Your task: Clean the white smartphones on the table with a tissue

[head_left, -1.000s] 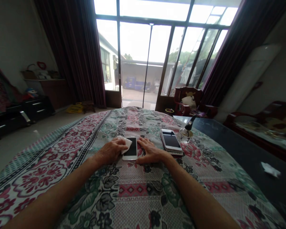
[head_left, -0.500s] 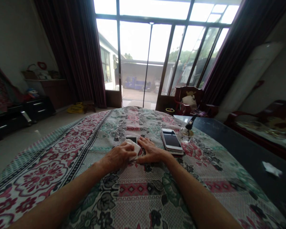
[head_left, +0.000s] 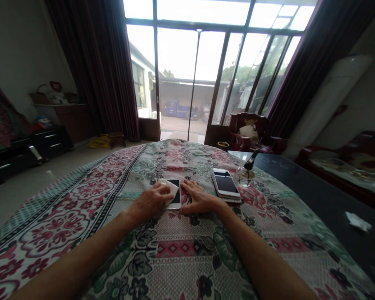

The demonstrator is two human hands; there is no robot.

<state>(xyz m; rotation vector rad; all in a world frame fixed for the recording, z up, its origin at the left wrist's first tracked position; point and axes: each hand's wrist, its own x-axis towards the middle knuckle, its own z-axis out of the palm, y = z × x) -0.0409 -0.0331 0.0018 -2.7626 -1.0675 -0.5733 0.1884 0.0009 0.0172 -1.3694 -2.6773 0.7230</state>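
Note:
A white smartphone (head_left: 176, 200) with a dark screen lies flat on the patterned tablecloth in front of me. My left hand (head_left: 154, 199) is closed on a folded white tissue (head_left: 171, 188) and presses it over the phone's left side, hiding that part. At the phone's right edge rests my right hand (head_left: 197, 198), its fingers stretched forward and the thumb apart, touching or very near the edge. Right of that hand, another white smartphone (head_left: 225, 183) lies on top of a further flat device, mostly covered.
Beyond the stacked phones stands a clear bottle (head_left: 245, 175) with a black spray top. A crumpled white tissue (head_left: 358, 221) lies on the dark table (head_left: 318, 208) at right. The floral tablecloth (head_left: 175, 250) spreads under my arms. Glass doors and a wooden chair (head_left: 248, 129) are farther off.
My left hand has slid the tissue leftward across the phone, so more of its dark screen and lower right corner show. My right hand has stayed in place.

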